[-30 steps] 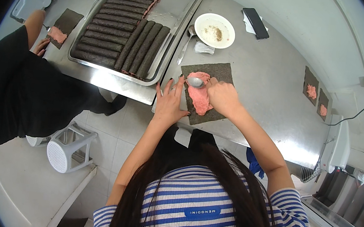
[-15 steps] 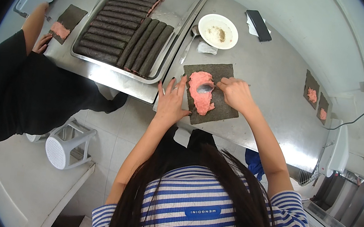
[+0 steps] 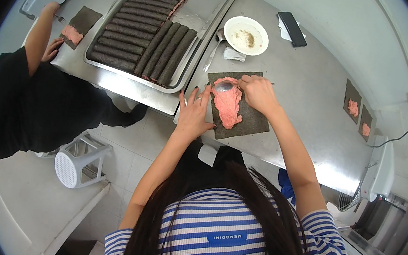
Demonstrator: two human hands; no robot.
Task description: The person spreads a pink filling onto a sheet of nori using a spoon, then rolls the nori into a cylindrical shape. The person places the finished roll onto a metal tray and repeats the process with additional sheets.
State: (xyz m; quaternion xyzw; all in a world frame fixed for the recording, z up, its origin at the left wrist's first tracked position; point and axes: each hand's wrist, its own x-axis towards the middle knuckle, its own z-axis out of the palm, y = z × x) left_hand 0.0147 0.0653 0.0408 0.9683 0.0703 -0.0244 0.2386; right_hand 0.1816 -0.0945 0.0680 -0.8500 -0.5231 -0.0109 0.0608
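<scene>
Nearest us, the table's (image 3: 307, 104) edge runs just beside the dark sheet (image 3: 254, 118), with pink paste (image 3: 227, 107) on its left half. Our left hand (image 3: 194, 116) is spread along the sheet's left edge; our right hand (image 3: 262, 95) pinches a spoon (image 3: 223, 86) by its handle. The table stretches right toward two smaller sheets (image 3: 352, 90). Farther left, a tray (image 3: 170, 90) holds dark rolls (image 3: 129, 33), bare metal showing at its far right; the far white bowl (image 3: 262, 31) holds brown residue (image 3: 248, 39). Since half a second ago, the spoon has moved from mid-paste to the far end.
</scene>
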